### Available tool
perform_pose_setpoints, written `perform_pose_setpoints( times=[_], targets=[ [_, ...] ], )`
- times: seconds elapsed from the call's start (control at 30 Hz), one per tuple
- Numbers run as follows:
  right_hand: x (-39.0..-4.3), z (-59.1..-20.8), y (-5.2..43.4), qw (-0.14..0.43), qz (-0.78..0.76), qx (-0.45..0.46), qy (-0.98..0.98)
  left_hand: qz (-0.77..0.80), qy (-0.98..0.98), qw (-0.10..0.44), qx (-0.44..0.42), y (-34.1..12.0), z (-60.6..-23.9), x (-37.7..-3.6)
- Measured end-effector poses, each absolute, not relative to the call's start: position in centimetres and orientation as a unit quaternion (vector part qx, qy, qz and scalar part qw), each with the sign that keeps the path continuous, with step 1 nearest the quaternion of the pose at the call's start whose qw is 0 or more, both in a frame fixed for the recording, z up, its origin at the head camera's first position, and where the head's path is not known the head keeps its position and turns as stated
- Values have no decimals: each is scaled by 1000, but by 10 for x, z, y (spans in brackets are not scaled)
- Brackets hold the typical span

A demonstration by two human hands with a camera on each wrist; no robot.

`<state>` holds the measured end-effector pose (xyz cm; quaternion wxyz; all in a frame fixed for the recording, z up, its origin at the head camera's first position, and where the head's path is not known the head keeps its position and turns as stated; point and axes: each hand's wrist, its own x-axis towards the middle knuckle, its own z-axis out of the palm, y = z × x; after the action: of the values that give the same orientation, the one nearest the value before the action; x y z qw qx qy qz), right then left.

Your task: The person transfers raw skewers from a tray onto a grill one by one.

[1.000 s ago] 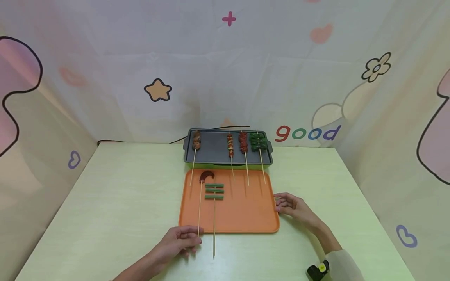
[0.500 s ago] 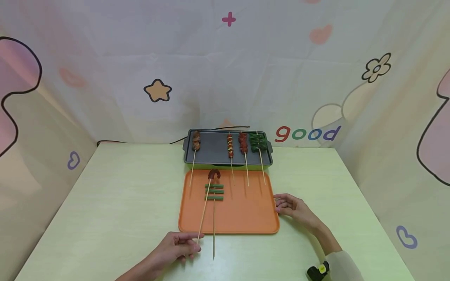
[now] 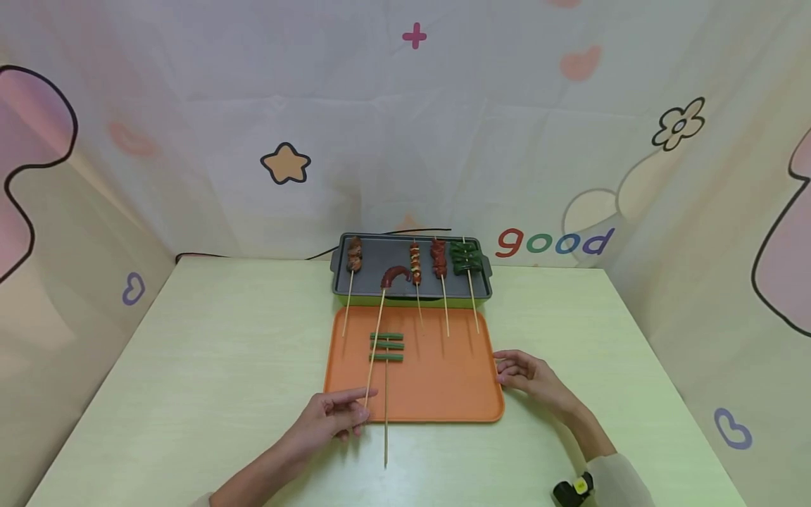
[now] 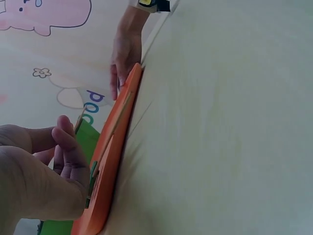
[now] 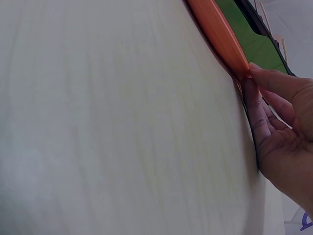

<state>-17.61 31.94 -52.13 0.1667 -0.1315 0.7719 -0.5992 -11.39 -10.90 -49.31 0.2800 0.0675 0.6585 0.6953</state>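
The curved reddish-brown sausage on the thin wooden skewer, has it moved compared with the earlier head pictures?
Yes. The curved reddish-brown sausage went away from the person, off the orange plastic tray onto the dark grey grill plate; the left hand pinches its skewer.

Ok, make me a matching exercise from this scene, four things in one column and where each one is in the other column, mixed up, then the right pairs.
Things:
1. sausage skewer
2. green bean skewer
3. right hand
4. pepper skewer

Places:
A. food end at the right end of the grill
B. lying on the orange tray, stick end past its near edge
C. resting against the right edge of the tray
D. pinched by the left hand, food end over the grill's front edge

Pairs: 1-D, 2-B, 3-C, 4-A
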Motion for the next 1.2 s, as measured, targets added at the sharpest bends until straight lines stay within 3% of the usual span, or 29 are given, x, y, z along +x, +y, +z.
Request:
perform_pose_setpoints(
  times=[0.43, 0.8, 1.2],
  targets=[
    [-178, -520, 319, 169, -589, -114, 782, 714, 672, 197, -19, -80, -492, -152],
    [-178, -520, 319, 170, -587, -112, 784, 747, 635, 189, -55, -64, -492, -183],
    [-175, -523, 319, 165, -601, -122, 772, 778, 597, 168, -102, -55, -491, -190]
  ],
)
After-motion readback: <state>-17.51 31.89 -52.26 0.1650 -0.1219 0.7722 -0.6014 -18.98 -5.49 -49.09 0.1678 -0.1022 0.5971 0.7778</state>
